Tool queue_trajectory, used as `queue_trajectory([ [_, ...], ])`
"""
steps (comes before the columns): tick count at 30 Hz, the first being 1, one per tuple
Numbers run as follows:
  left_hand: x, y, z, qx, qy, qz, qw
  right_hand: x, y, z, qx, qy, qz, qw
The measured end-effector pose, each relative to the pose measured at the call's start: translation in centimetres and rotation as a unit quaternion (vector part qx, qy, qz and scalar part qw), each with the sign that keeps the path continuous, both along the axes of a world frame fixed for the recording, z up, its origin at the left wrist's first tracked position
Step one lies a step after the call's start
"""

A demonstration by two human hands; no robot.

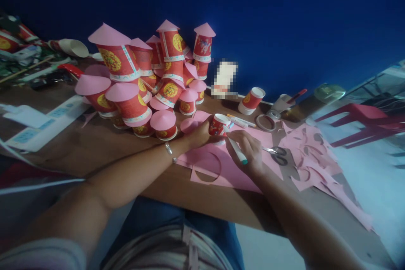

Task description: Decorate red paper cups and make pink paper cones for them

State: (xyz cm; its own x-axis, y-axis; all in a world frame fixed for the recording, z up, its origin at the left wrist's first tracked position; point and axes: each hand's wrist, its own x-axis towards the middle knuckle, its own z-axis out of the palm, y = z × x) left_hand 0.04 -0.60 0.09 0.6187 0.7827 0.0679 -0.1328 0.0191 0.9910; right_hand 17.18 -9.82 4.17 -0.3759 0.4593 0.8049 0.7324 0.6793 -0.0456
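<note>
My left hand point(198, 134) is wrapped round a small red paper cup point(219, 125) standing upside down on a pink paper sheet point(228, 168). My right hand point(249, 149) pinches a white pen with a green cap point(237, 151), its tip against the base of the cup. A circular cut-out hole shows in the pink sheet just in front of the cup. Scissors point(276, 154) lie on the paper just right of my right hand.
A pile of red cups with pink cone lids point(148, 84) stands behind on the wooden table point(110, 143). A lone red cup point(251, 101), a tape ring point(265, 122), markers and pink scraps point(313, 156) lie to the right. A red chair point(363, 122) stands beyond the table.
</note>
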Motion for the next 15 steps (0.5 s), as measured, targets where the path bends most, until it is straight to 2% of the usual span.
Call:
queue_trajectory([
  [6,-0.37,-0.18,0.53,-0.003,0.029,0.004,1.000,-0.01,-0.02,-0.06,-0.012,-0.010,0.003,1.000],
  [11,-0.63,-0.15,0.73,0.023,0.052,0.008,0.998,-0.20,-0.22,0.05,-0.027,-0.014,0.008,1.000],
  [15,-0.39,-0.13,0.58,0.033,0.032,0.013,0.999,-0.51,-0.45,0.32,-0.035,-0.018,0.009,0.999],
])
